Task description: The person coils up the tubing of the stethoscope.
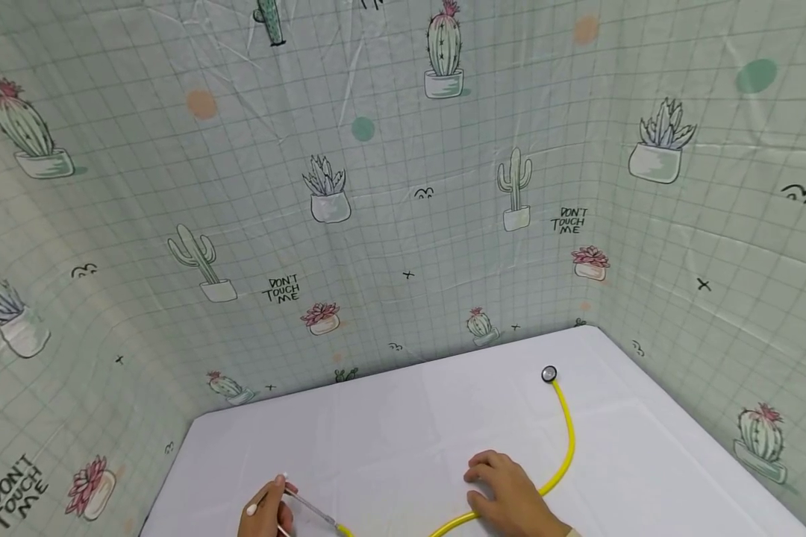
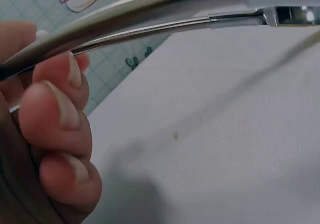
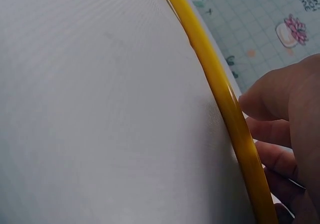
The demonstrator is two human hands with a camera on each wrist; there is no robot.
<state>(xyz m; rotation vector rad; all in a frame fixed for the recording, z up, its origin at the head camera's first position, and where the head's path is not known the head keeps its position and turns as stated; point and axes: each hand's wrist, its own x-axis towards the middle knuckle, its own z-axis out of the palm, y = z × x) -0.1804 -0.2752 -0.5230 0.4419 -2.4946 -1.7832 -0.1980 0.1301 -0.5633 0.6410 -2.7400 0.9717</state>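
Observation:
A stethoscope with yellow tubing (image 1: 570,440) lies across the white table. Its round chest piece (image 1: 548,374) rests toward the far right. My left hand (image 1: 266,511) grips the metal ear tubes (image 1: 312,506) at the near left, and a white ear tip (image 1: 251,510) shows beside the fingers. In the left wrist view the fingers (image 2: 55,124) curl by the shiny metal tubes (image 2: 165,21). Over the middle of the tubing is my right hand (image 1: 507,492), fingers loosely bent. The right wrist view has the thumb (image 3: 265,96) right beside the yellow tube (image 3: 220,83). The tubing's lowest bend is outside the head view.
The white table (image 1: 403,418) has its far edge against a hanging cloth (image 1: 389,246) printed with cacti and a grid. The same cloth rises along the left and right sides of the table.

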